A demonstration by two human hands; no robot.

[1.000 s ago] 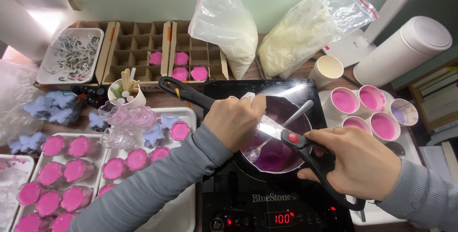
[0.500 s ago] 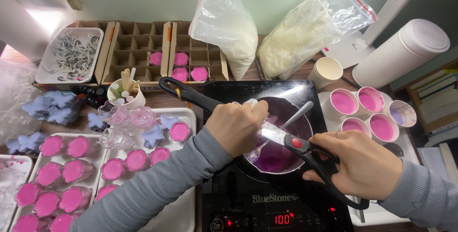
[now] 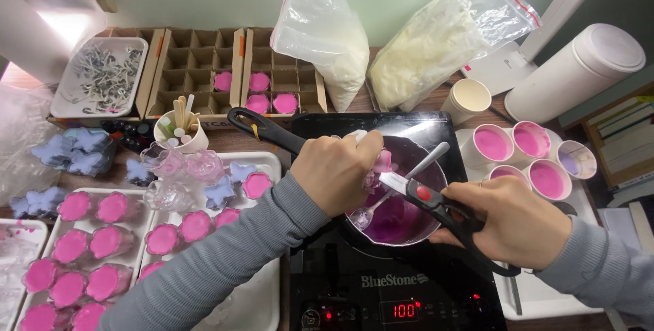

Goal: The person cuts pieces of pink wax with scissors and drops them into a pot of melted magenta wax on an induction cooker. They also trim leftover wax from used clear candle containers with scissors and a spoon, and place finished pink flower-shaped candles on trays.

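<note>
The left hand (image 3: 337,171) is clenched over the pot (image 3: 398,195), its grip pinching a small clear mould with pink wax (image 3: 379,167) at the fingertips. The right hand (image 3: 521,222) is closed through the handles of the scissors (image 3: 436,203), grasping them; the blades look nearly shut, their tips touching the mould. The scissors' long axis runs from the handles at 4 o'clock to the blade tips at 10 o'clock, over the pot's middle. The pot sits on a black hotplate (image 3: 381,283) and holds purple wax; its black handle (image 3: 266,130) points to 10 o'clock. A spoon (image 3: 395,191) lies in the pot, bowl at 7 o'clock, stem toward 1 o'clock. At 9 o'clock of the hotplate, trays of pink candles (image 3: 88,242) rest on the surface; at 2 o'clock stand cups of pink wax (image 3: 521,150).
</note>
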